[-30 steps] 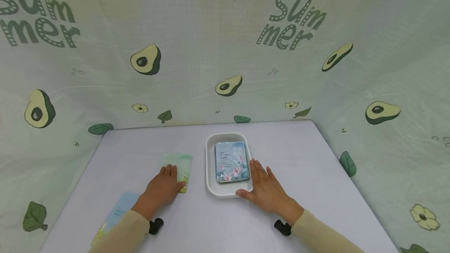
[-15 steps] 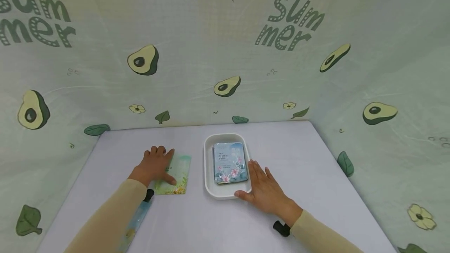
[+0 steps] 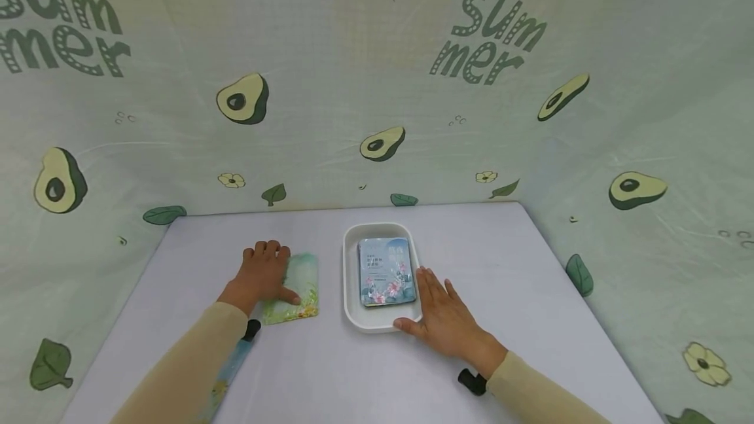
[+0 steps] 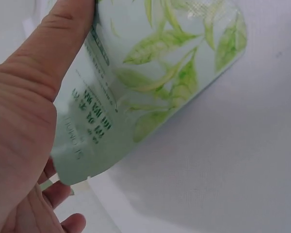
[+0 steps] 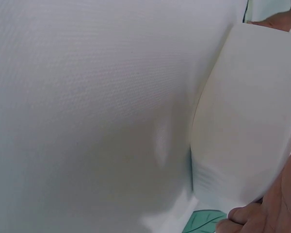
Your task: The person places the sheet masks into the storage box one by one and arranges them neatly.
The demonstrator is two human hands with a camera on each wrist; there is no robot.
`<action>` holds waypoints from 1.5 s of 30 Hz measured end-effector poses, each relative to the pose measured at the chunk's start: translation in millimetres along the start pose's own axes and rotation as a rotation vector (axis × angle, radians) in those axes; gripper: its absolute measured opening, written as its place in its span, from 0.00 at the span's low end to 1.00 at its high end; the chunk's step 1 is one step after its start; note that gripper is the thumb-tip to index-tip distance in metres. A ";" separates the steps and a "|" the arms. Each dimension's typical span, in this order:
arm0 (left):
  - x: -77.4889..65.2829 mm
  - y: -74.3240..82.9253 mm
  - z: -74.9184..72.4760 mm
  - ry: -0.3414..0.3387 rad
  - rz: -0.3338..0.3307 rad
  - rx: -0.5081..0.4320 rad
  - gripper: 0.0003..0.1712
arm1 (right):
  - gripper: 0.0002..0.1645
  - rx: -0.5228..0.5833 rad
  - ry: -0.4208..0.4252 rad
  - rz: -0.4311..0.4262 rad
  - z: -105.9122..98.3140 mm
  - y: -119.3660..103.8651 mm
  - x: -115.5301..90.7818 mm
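Note:
My left hand (image 3: 262, 277) grips a flat green sachet (image 3: 303, 280) with a leaf print, left of the tray. In the left wrist view the thumb (image 4: 63, 39) lies across the sachet's printed face, fingertips showing past its edge, and the sachet (image 4: 169, 68) looks slightly bowed. My right hand (image 3: 448, 322) rests against the right side of a white tray (image 3: 349, 280), fingers straight along the rim and thumb at the front corner. Inside the tray lies a small stack of blue sachets (image 3: 385, 270) with pink flowers. The right wrist view shows the tray's outer wall (image 5: 247, 111) beside the fingers.
Another blue sachet (image 3: 232, 365) lies on the white table (image 3: 518, 267), partly hidden under my left forearm. A printed cloth (image 3: 318, 84) hangs behind the table and along its sides.
My left hand has shifted to the green sachet's left edge and taken hold of it; the sachet has turned slightly and moved a little away from me. The right hand stays against the tray.

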State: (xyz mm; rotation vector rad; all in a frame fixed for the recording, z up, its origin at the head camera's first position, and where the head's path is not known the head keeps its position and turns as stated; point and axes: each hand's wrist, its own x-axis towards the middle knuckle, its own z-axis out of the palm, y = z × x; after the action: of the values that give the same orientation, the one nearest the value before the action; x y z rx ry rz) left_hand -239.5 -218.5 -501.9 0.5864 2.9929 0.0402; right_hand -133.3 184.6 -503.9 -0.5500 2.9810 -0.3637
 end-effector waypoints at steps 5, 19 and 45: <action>1.2 -0.2 5.6 0.075 -0.023 0.020 0.69 | 0.72 0.000 0.001 0.003 1.1 0.5 -0.1; -4.0 6.3 4.3 0.515 -0.040 0.032 0.55 | 0.72 0.003 0.011 0.009 2.2 0.5 -1.4; -20.6 8.0 -10.7 0.197 -0.303 -0.747 0.27 | 0.70 0.013 0.043 -0.006 4.3 1.4 -2.3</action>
State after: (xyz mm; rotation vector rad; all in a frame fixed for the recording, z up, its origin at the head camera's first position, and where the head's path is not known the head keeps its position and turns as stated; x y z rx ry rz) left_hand -218.5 -219.0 -489.2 0.0423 2.8694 1.1775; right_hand -131.1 185.8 -508.4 -0.5576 3.0165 -0.4007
